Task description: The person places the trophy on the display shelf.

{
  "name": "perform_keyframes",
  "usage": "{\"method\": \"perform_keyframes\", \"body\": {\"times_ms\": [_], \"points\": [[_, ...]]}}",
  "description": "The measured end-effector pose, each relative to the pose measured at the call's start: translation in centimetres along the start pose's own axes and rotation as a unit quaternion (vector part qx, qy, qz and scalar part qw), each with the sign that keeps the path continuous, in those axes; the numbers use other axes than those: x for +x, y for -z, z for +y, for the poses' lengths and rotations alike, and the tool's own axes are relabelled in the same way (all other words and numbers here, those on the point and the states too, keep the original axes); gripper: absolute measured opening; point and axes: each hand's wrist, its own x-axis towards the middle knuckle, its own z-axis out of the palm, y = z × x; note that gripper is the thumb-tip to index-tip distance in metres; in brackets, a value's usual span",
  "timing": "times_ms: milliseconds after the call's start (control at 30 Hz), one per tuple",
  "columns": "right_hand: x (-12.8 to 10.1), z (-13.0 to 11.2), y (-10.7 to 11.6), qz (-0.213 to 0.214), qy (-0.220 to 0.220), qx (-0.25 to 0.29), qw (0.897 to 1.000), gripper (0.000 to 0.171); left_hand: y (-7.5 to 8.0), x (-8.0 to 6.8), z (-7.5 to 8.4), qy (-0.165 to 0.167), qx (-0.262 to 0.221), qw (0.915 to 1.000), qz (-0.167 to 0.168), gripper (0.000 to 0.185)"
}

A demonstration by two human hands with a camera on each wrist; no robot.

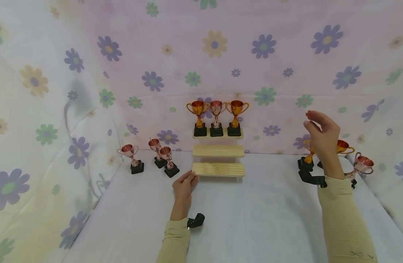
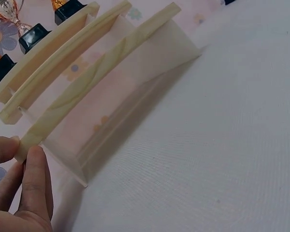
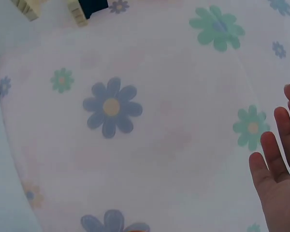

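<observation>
Right of left hand [image 1: 183,189]: lowest wooden shelf [image 1: 219,169], left end pinched.

Pale yellow sleeves [image 1: 346,215], black wrist cameras [image 1: 197,221]

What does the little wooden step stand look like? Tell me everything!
The step stand has three pale, grained wooden treads on translucent side panels. It stands upright on the white cloth. Its top tread carries a rose-gold trophy between two gold trophies. The left hand pinches the lowest tread's left end.
</observation>
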Motion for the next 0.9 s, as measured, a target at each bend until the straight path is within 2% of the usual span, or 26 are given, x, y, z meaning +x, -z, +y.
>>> {"method": "perform_keyframes", "body": {"times_ms": [167, 267, 333, 500, 600, 767, 900], "points": [[-1.3, 1.8, 1.7, 0.058, -0.039, -0.099, 0.993, 0.031, 0.1, 0.1, 0.0, 0.003, 0.000, 1.0000, 0.007, 0.031], [-2.1, 2.9, 2.3, 0.089, -0.052, -0.123, 0.987, 0.033, 0.1, 0.2, -0.1, 0.007, 0.000, 0.9999, 0.013, 0.032], [-2.7, 3.7, 2.7, 0.114, -0.044, -0.126, 0.984, 0.036, 0.2, 0.3, -0.2, 0.010, 0.005, 0.9998, 0.018, 0.033], [-3.9, 6.2, 3.3, 0.169, 0.015, -0.135, 0.976, 0.045, 0.1, 0.3, -0.1, 0.013, 0.020, 0.9993, 0.027, 0.034], [-4.6, 7.4, 3.5, 0.190, 0.005, -0.143, 0.971, 0.053, 0.0, 0.3, -0.2, 0.011, 0.023, 0.9992, 0.032, 0.034], [-5.6, 8.4, 3.6, 0.188, -0.069, -0.161, 0.966, 0.065, -0.2, 0.5, -0.2, 0.000, 0.024, 0.9993, 0.030, 0.034], [-5.9, 9.1, 3.6, 0.154, -0.109, -0.189, 0.964, 0.071, -0.5, 0.4, -0.2, 0.001, 0.026, 0.9991, 0.033, 0.033]]}}
